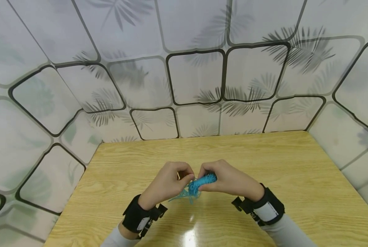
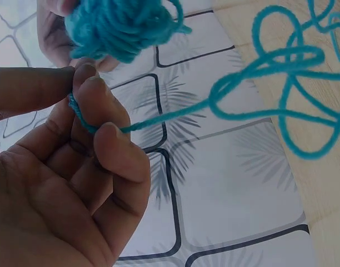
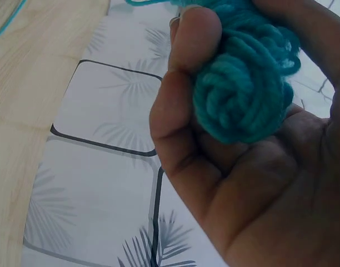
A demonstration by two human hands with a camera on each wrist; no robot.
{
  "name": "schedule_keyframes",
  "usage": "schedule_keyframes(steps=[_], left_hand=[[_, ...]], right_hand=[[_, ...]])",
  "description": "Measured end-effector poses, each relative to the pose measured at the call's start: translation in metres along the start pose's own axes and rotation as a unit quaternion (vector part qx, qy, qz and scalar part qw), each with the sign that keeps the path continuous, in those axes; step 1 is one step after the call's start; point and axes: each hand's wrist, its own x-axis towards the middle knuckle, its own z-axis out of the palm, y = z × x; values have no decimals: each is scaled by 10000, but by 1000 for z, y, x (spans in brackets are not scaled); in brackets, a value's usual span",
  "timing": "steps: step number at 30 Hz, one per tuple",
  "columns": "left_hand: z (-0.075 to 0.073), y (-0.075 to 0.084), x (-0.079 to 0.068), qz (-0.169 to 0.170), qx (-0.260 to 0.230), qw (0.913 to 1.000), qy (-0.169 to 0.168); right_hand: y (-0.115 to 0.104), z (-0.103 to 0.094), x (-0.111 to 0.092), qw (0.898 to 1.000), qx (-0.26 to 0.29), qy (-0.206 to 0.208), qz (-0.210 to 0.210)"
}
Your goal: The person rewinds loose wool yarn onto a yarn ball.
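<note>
Nearest the camera, on the near side of the bundle [image 1: 208, 179]: grey sleeves [image 1: 290, 233] and black wrist straps [image 1: 268, 208]. Around the blue bundle itself, holding with thumb and curled fingers: right hand [image 1: 228, 180]. Just beside the bundle, narrowed to a pinch of thumb and forefinger on a blue strand [image 2: 170, 115]: left hand [image 1: 170, 181]. Trailing from that pinch across bent fingers to tangled loops [image 2: 295, 64], near the bundle. Below the bundle: wood-grain table [image 1: 140, 157]; cannot tell whether touching. Beyond the bundle: leaf-patterned backdrop [image 1: 199, 79].
</note>
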Motion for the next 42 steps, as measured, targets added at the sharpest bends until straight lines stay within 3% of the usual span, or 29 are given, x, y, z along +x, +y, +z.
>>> schedule_keyframes(steps=[6, 18, 27, 32, 36, 42], left_hand=[[1, 5, -1, 71, 184, 9998, 69], [1, 12, -2, 189, 279, 9991, 244], [1, 17, -2, 221, 181, 9994, 172], [3, 17, -2, 239, 10, 9996, 113], [4, 15, -3, 58, -131, 9999, 60], [7, 12, -2, -233, -290, 9993, 20]], right_hand=[[1, 1, 2, 9990, -310, 300, 72], [1, 0, 3, 9888, -430, 1340, 502], [1, 0, 3, 9823, -455, 1705, 627], [2, -1, 4, 9751, -416, 2147, 380], [1, -2, 4, 9676, -346, 2501, 55], [1, -4, 2, 9635, 488, 2604, -377]])
